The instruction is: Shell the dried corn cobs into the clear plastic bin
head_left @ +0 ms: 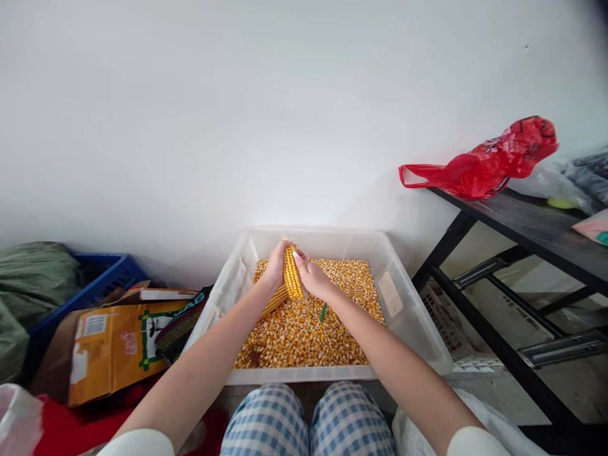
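Note:
Above a clear plastic bin (413, 329), a yellow corn cob (292, 275) is gripped between both of my hands, tilted slightly with its kernels facing me. My left hand (275, 263) wraps the cob's left side near its top. On the right side my right hand (311, 273) presses against it, thumb near the upper part. Loose corn kernels (304, 342) cover the bin's floor. A second corn cob (275, 302) lies on them, partly hidden behind my left forearm. A small green strip (323, 312) sticks out of the kernels below my right hand.
A black table frame (498, 335) stands at the right, with a red plastic bag (494, 161) on top. To the left are a cardboard box (114, 342), a blue crate (111, 272) and a green sack (40, 285). A white wall (304, 114) rises behind the bin.

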Tool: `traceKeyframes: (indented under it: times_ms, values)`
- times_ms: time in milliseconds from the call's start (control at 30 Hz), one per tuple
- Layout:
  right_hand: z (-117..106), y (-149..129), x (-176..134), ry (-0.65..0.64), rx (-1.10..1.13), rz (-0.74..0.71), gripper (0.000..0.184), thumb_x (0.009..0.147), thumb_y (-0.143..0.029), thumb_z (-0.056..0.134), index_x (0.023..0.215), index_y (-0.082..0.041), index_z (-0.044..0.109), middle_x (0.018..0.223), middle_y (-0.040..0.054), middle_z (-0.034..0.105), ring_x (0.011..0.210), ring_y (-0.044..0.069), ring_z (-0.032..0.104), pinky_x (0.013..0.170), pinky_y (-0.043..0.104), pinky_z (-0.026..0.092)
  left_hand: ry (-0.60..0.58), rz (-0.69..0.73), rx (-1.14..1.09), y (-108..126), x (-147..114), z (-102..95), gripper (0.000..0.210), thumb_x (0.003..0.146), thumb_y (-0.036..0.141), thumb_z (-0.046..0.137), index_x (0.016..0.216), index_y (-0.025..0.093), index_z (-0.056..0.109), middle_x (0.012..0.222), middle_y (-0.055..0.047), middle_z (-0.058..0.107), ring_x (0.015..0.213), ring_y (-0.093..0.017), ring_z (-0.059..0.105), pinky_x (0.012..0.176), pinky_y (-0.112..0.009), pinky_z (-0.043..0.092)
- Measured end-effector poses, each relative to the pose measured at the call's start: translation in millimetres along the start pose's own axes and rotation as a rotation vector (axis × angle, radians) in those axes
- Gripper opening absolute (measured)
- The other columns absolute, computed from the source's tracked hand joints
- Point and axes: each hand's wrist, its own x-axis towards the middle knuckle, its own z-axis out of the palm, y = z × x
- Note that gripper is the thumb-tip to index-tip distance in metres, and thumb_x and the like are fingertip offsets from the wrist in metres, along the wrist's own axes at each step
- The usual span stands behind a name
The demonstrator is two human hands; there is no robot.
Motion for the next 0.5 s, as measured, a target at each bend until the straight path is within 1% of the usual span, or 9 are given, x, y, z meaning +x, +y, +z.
traceKeyframes:
  times_ms: [100, 200, 267, 400, 500]
  values:
    - [0.9, 4.0, 3.1, -0.007, 0.059, 0.034, 0.066, 0.084, -0.061, 0.012, 0.1, -0.019, 0.06, 0.083, 0.0071, 0.065, 0.08, 0.018, 0.06, 0.07, 0.028, 0.045, 0.029, -0.015, 0.01, 1.7, 0.3, 1.3, 0.02, 0.066, 0.034, 0.053, 0.068, 0.015, 0.056, 0.053, -0.003, 0.059, 0.054, -0.016, 0.06, 0.055, -0.027, 0.048]
    - [1.9, 5.6, 6.9, 0.018, 0.132, 0.078, 0.07, 0.083, -0.063, 0.01, 0.099, -0.018, 0.061, 0.079, 0.0064, 0.065, 0.076, 0.017, 0.06, 0.068, 0.027, 0.045, 0.055, 0.048, 0.049, 0.7, 0.1, 3.2, 0.021, 0.065, 0.034, 0.056, 0.072, 0.014, 0.058, 0.054, -0.002, 0.06, 0.056, -0.017, 0.06, 0.057, -0.026, 0.048]
    - [2.8, 5.3, 7.9, 0.036, 0.159, 0.102, 0.071, 0.082, -0.063, 0.008, 0.098, -0.019, 0.061, 0.078, 0.0059, 0.065, 0.073, 0.016, 0.06, 0.066, 0.026, 0.045, 0.042, 0.105, 0.103, -2.8, -0.9, 5.2, 0.021, 0.065, 0.034, 0.058, 0.072, 0.014, 0.059, 0.055, -0.002, 0.061, 0.059, -0.018, 0.061, 0.058, -0.026, 0.047]
    - [3.8, 2.4, 4.8, 0.116, 0.05, 0.141, 0.07, 0.081, -0.065, 0.011, 0.089, -0.019, 0.063, 0.078, 0.0072, 0.065, 0.075, 0.018, 0.061, 0.065, 0.026, 0.044, -0.011, 0.176, 0.202, -12.8, -4.6, 10.1, 0.021, 0.066, 0.035, 0.059, 0.069, 0.014, 0.06, 0.056, -0.004, 0.062, 0.063, -0.019, 0.062, 0.06, -0.026, 0.047]
    - [1.9, -0.1, 1.7, 0.164, 0.004, 0.117, 0.069, 0.083, -0.063, 0.01, 0.087, -0.019, 0.063, 0.081, 0.0081, 0.065, 0.079, 0.018, 0.06, 0.068, 0.027, 0.044, -0.025, 0.173, 0.19, -16.9, -5.9, 11.6, 0.019, 0.067, 0.034, 0.058, 0.068, 0.015, 0.059, 0.056, -0.004, 0.062, 0.064, -0.02, 0.062, 0.059, -0.026, 0.047]
